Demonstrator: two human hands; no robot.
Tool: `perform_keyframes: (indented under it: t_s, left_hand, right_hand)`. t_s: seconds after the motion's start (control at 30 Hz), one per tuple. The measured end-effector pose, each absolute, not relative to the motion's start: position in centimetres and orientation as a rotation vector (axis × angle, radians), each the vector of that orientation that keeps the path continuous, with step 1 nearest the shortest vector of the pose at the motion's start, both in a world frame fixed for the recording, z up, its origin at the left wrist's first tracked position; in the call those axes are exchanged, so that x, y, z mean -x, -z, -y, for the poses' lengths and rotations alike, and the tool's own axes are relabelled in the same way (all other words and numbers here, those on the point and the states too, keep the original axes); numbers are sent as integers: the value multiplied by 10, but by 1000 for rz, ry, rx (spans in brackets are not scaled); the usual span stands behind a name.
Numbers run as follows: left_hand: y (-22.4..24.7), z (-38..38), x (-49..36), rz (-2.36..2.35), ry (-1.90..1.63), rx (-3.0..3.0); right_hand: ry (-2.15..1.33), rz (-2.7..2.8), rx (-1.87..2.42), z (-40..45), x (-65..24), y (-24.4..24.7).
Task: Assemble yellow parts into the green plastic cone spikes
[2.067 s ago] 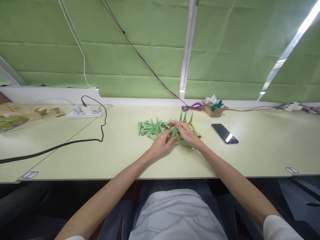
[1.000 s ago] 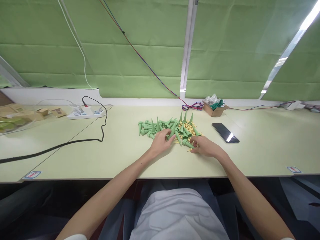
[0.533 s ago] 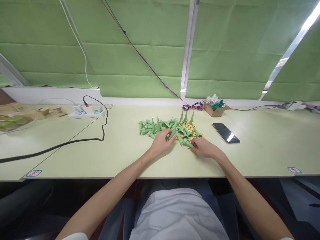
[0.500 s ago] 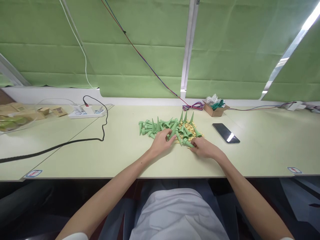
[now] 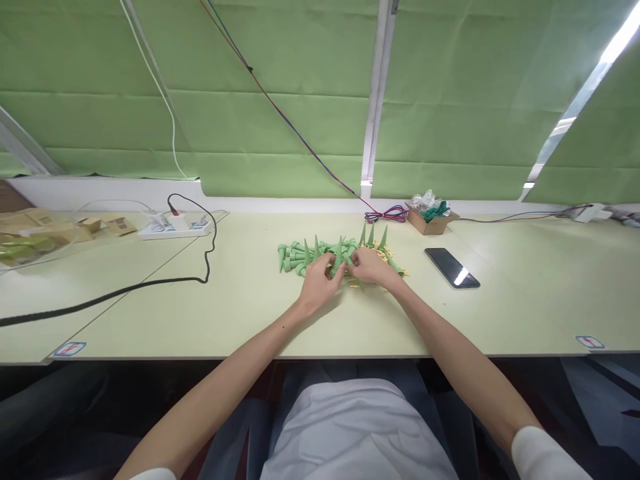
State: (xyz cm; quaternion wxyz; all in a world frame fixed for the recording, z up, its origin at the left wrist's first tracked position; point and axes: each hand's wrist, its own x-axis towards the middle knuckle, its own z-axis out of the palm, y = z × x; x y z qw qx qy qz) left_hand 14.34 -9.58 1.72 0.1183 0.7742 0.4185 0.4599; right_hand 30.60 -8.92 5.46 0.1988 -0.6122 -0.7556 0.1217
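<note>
My left hand is closed around a green plastic cone spike, its point tilted up and its lower end between thumb and fingers. Right beside it, my right hand pinches another green cone spike, partly hidden by the fingers. A heap of similar green cone spikes lies left of and behind the hands, with several standing point-up at the back. Small yellow stick-like pieces are scattered under and right of my right hand.
A black phone lies to the right. Behind it stands a small cardboard box holding plastic wrap and green material, beside a coiled red-blue cable. At the left are a white power strip, a black cable and cardboard pieces.
My right hand has moved left and away from me, from the front right of the heap to beside my left hand. The cone spike in my left hand now points more upright.
</note>
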Motion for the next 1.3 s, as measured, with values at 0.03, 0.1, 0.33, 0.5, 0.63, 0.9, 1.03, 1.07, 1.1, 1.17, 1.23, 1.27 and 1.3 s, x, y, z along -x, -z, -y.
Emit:
perform_keyframes:
  t_s: [0.03,0.1,0.33,0.5,0.63,0.9,1.03,1.07,1.1,1.17,1.23,1.27,1.3]
  left_hand:
    - [-17,96,-143,-1233,-1357,-2262]
    - [-17,95,-143,-1253,-1375,-2250]
    - [-16,93,-145,-1259,-1344,-2250]
    - [-13,92,-145,-1252,-1257,-2295]
    - [-13,91,-144,-1244,-1193,-2316]
    - [-15,94,-145,-1245,-1200,-2306]
    - [-18,96,-145,-1246,-1222,-2284]
    - [-18,97,-145,-1246,-1230,-2279]
    - [-18,97,-145,-1244,-1235,-2275]
    - [-18,97,-145,-1240,-1236,-2273]
    - [-17,97,-145,-1237,-1231,-2275]
    - [-17,97,-145,-1235,-1230,-2276]
    - [-17,97,-145,-1233,-1232,-2275]
  right_hand:
    - [-361,2116,1701,84,-301,-53]
    - [-389,2108,1710,76,-293,-48]
    - [-588,1906,1688,72,-288,-38]
    - [-807,1702,1582,77,-290,-34]
    - [-681,1738,1516,79,-297,-36]
    - [-268,1828,1544,85,-333,-42]
    - [-261,1908,1509,90,-342,-32]
    - [-250,1932,1497,90,-342,-29]
    - [-250,1950,1492,91,-341,-26]
    - [-267,1988,1490,91,-339,-24]
    - [-298,2020,1488,92,-337,-24]
    - [-310,2032,1482,92,-336,-25]
    - [-320,2038,1475,93,-335,-27]
